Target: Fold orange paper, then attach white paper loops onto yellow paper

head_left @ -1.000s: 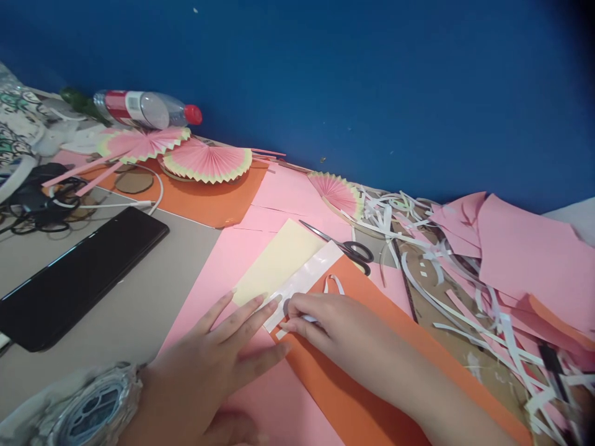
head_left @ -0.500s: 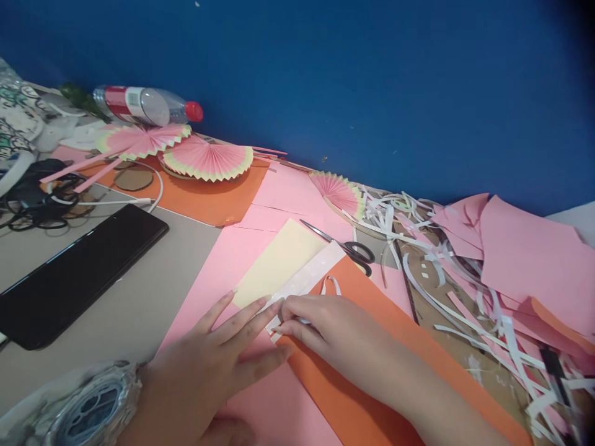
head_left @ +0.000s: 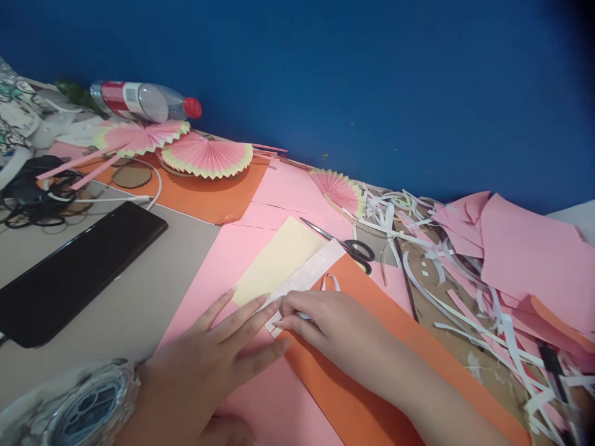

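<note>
My left hand lies flat with fingers spread on a pink sheet, its fingertips touching a cream sheet. My right hand rests on an orange sheet, fingers pinched together at the near end of a white tape strip that runs along the orange sheet's left edge. What the pinch holds is partly hidden under the fingers. A small white loop of strip lies just beyond the right hand. A watch sits on my left wrist.
Black-handled scissors lie past the cream sheet. Pleated pink fans and a plastic bottle lie along the blue wall. A black phone and cables are at left. White paper strips and pink sheets are piled at right.
Both hands stay nearly still. The right fingers have closed tighter over the near end of the white strip, and the view has tipped slightly.
</note>
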Tool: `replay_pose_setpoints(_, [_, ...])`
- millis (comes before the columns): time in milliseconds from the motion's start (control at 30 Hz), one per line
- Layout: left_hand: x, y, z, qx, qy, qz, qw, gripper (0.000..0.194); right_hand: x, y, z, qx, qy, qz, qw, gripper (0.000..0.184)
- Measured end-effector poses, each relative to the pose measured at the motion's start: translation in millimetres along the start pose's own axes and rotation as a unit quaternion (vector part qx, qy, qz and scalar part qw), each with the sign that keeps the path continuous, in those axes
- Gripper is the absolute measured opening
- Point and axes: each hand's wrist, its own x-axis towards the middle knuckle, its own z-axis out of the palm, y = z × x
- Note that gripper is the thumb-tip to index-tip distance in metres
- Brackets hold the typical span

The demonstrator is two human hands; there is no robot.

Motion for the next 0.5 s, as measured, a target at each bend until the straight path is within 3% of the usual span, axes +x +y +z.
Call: replay_pose_setpoints(500, [-1.7, 0.6, 2.4, 0.023, 0.011, -0.004, 1.0, 0.09, 0.1, -2.1, -1.2, 0.007, 0.002, 0.01, 1.0, 0.025])
